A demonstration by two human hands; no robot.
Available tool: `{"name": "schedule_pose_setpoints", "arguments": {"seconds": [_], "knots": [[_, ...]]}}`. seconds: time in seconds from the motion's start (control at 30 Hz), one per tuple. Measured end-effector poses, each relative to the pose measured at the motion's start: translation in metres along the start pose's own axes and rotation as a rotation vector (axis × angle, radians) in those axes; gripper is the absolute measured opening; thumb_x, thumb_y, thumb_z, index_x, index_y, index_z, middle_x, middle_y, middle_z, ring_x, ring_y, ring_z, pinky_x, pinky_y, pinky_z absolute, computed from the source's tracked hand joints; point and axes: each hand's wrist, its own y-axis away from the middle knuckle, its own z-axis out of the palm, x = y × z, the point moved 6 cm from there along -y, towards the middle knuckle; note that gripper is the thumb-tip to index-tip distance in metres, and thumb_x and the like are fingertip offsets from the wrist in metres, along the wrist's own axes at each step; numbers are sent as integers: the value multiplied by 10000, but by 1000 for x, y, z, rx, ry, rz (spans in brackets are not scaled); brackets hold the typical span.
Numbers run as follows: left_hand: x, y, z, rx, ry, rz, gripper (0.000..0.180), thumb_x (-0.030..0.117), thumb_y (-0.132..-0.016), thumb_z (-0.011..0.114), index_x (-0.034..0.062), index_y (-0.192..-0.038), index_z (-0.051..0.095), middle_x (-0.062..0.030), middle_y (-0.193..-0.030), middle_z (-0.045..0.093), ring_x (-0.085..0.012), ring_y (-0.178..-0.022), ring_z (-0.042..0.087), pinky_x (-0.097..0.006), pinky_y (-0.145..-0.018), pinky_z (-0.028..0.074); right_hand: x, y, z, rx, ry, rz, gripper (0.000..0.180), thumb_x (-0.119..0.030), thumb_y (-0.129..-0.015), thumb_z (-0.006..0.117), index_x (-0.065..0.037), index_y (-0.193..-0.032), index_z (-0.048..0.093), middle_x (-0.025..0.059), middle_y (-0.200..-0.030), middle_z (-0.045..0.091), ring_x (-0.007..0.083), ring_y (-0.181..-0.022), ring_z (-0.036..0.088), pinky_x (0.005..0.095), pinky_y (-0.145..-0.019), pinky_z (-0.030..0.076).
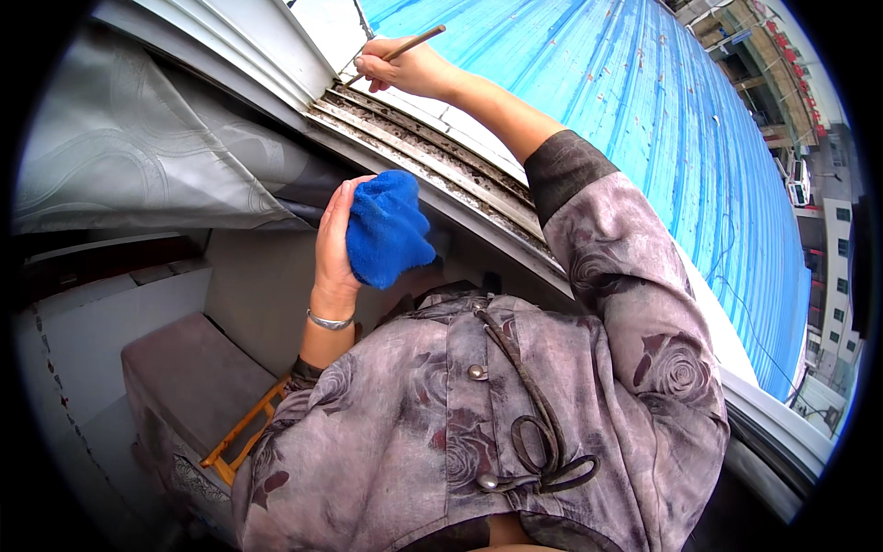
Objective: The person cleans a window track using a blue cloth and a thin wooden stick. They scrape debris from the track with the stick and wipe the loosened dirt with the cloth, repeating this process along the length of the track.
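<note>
From where I stand, the right hand [400, 69] is pinching a thin wooden stick [420, 40] between thumb and fingers, much as one holds a pencil. The stick's upper end pokes out above the hand, to its right; the lower end slants down to the hand's left, reaching the near end of the dirty window track [441, 152]. I can't make out whether that lower tip carries bristles or is bare wood, nor whether it touches the grime.

The stick looks light and stiff, and I'd judge it easy to steer. The best hold seems to be low on the shaft, about where the fingers are now; held higher up, it would probably wobble. Being so slim, it could roll in a loose pinch or snap if levered hard against the metal.

Nearer the body, below the right hand, the left hand [335, 241] clasps a bunched blue cloth [393, 230] against its palm; the cloth hides part of the fingers. It looks soft, fluffy and light, with nothing to break and little chance of slipping. A fistful from the middle should suit it, since a corner alone would let the rest flop. The grey curtain [129, 147] hangs to the left of that hand.
</note>
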Motion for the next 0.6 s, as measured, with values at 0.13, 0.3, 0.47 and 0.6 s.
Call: {"name": "schedule_pose_setpoints", "arguments": {"seconds": [0.13, 0.3, 0.47, 0.6], "knots": [[7, 1, -12, 60, 29, 2, 409, 358, -1007, 425, 1, -1138, 577, -113, -1028, 643, -168, -920, 625, -301, -824, 518, -15, 14, -13, -71, 66, 31, 346, -309, -994, 483, 1, -945, 627, 99, -811, 670, 153, -746, 689, 273, -673, 570], [9, -2, -14, 40, -2, 28, 413, 359, -1005, 429, -2, -1150, 568, -118, -1040, 637, -174, -923, 625, -306, -823, 521, -22, 71, -44, -175, 69, 65, 363, -314, -1004, 462, -8, -892, 621, 80, -759, 648, 152, -733, 681, 276, -654, 565], [-3, -6, 0, -43, 8, -24, 430, 365, -1012, 398, -3, -1187, 537, -129, -1084, 624, -206, -957, 617, -334, -856, 510, -31, 132, -68, -174, 66, 187, 358, -313, -996, 477, -8, -866, 609, 81, -740, 652, 145, -712, 661, 294, -654, 536], [-7, -4, 17, -59, -16, -50, 406, 361, -1005, 427, 7, -1139, 574, -111, -1042, 635, -172, -924, 620, -301, -821, 518, -40, 184, -87, -152, 58, 208, 339, -291, -979, 504, 4, -840, 596, 96, -719, 647, 164, -697, 662, 305, -632, 521]]}}
